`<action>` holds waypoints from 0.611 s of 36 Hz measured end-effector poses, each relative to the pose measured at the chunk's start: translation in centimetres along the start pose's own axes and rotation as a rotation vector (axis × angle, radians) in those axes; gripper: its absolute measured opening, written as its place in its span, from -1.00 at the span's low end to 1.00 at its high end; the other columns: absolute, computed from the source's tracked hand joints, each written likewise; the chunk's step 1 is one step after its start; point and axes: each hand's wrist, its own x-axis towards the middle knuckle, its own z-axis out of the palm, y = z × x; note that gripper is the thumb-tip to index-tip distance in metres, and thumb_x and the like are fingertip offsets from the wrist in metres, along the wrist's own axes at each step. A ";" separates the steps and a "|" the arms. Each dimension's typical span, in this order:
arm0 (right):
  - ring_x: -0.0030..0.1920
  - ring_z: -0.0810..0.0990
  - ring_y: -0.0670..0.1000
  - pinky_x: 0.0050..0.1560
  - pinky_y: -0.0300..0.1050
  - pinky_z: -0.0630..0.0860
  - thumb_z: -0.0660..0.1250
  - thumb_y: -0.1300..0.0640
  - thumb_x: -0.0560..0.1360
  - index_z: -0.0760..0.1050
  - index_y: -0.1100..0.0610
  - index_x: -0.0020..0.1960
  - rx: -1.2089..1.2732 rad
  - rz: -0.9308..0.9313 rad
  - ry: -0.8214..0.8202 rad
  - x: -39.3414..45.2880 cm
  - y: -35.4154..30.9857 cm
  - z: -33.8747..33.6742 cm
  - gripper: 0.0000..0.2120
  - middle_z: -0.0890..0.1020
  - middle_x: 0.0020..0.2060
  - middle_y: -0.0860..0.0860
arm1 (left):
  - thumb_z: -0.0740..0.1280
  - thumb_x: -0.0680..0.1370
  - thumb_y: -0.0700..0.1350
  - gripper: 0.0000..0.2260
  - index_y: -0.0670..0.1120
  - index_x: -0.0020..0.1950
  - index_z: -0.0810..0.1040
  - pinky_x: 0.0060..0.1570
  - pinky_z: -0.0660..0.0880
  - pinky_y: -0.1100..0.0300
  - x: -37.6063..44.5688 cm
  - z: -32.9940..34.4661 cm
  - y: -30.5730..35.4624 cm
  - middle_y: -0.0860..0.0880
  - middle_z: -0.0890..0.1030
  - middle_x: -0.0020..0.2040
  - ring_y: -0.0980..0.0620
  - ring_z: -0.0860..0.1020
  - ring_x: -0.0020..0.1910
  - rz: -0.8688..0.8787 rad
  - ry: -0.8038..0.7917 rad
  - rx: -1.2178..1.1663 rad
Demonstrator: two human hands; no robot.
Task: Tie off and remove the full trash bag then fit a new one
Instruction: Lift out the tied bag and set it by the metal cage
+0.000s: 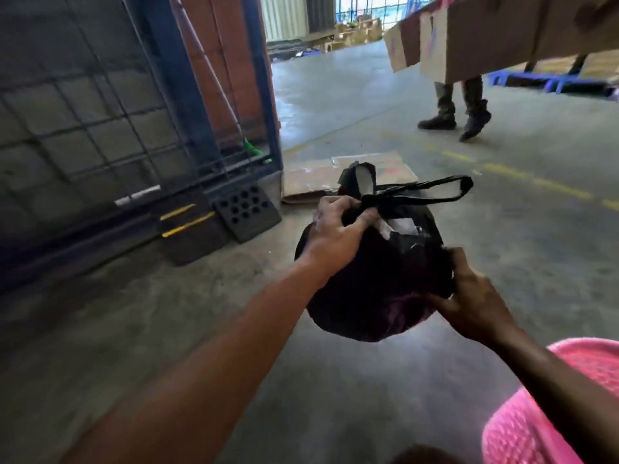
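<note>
A full black trash bag hangs in the air above the concrete floor, its top knotted with two handle loops sticking out to the right and up. My left hand is closed around the knot at the bag's top. My right hand presses against the bag's right side and grips the plastic there. White paper shows through a gap near the knot. No bin or new bag is in view.
A blue metal wire cage stands at the left, with black rubber ramps at its foot. Flat cardboard lies on the floor beyond the bag. A person carrying cardboard sheets walks at the upper right. Pink cloth fills the lower right corner.
</note>
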 end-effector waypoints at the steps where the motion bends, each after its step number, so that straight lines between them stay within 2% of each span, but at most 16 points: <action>1: -0.18 0.64 0.27 -0.19 0.17 0.58 0.54 0.00 0.38 0.22 -0.09 0.33 -0.003 -0.013 -0.027 0.9 -0.3 0.8 -0.34 0.64 -0.10 0.09 | 0.39 0.57 0.11 -0.87 0.14 0.08 0.55 0.34 0.35 0.18 0.3 -0.9 -0.9 0.06 0.45 0.30 0.07 0.44 0.32 -0.013 -0.013 0.006; 2: -0.17 0.64 0.26 -0.19 0.15 0.57 0.54 0.03 0.38 0.23 -0.08 0.33 -0.008 -0.021 -0.052 1.4 -0.4 0.9 -0.34 0.63 -0.08 0.08 | 0.40 0.56 0.10 -0.92 0.19 0.00 0.53 0.35 0.35 0.18 0.4 -1.5 -1.3 0.06 0.45 0.29 0.07 0.43 0.32 -0.012 -0.026 0.002; 4: -0.17 0.63 0.22 -0.20 0.10 0.54 0.54 0.06 0.39 0.25 -0.07 0.32 -0.011 -0.052 -0.099 2.7 -0.7 1.7 -0.37 0.60 -0.09 0.02 | 0.42 0.55 0.07 -0.89 0.23 -0.11 0.50 0.31 0.36 0.21 0.9 -2.6 -2.4 0.05 0.45 0.29 0.07 0.44 0.31 -0.016 -0.048 -0.011; 9: -0.22 0.56 -0.01 -0.26 -0.04 0.40 0.51 0.11 0.41 0.26 -0.02 0.29 -0.012 -0.117 -0.163 5.3 -0.1 2.6 -0.42 0.56 -0.12 -0.02 | 0.49 0.47 0.09 -0.84 0.33 -0.13 0.54 0.33 0.51 0.00 2.3 -3.2 -4.4 0.07 0.42 0.25 0.01 0.49 0.28 -0.044 -0.087 -0.091; 11: -0.21 0.57 0.04 -0.22 -0.02 0.41 0.52 0.12 0.41 0.25 -0.02 0.29 -0.013 -0.124 -0.174 6.3 0.3 3.4 -0.41 0.57 -0.09 0.01 | 0.50 0.46 0.10 -0.79 0.32 -0.04 0.51 0.35 0.47 0.02 3.0 -2.8 -5.3 0.07 0.40 0.27 0.01 0.45 0.31 -0.028 -0.096 -0.048; 14: -0.14 0.56 0.13 -0.19 -0.03 0.40 0.52 0.15 0.40 0.27 0.01 0.30 0.018 -0.126 -0.169 8.1 1.1 6.2 -0.41 0.55 -0.04 0.03 | 0.52 0.44 0.10 -0.66 0.18 0.15 0.49 0.38 0.42 0.06 4.5 -2.4 -7.7 0.05 0.38 0.30 0.03 0.41 0.33 -0.021 -0.074 0.050; 18: -0.16 0.53 0.13 -0.20 -0.06 0.36 0.49 0.12 0.41 0.25 -0.01 0.30 0.057 -0.136 -0.198 10.7 1.7 11.4 -0.41 0.56 -0.02 0.03 | 0.49 0.36 0.18 -0.56 0.12 0.17 0.50 0.35 0.42 0.09 6.8 -2.9 -11.6 0.04 0.38 0.27 0.02 0.43 0.30 -0.059 -0.044 0.163; 22: -0.17 0.47 0.08 -0.31 -0.18 0.31 0.46 0.10 0.43 0.24 -0.04 0.30 0.101 -0.155 -0.252 14.4 0.6 17.6 -0.44 0.56 0.00 0.00 | 0.53 0.40 0.12 -0.62 0.12 0.13 0.48 0.36 0.38 0.13 9.8 -5.1 -16.2 0.01 0.39 0.25 0.01 0.43 0.31 -0.110 -0.004 0.246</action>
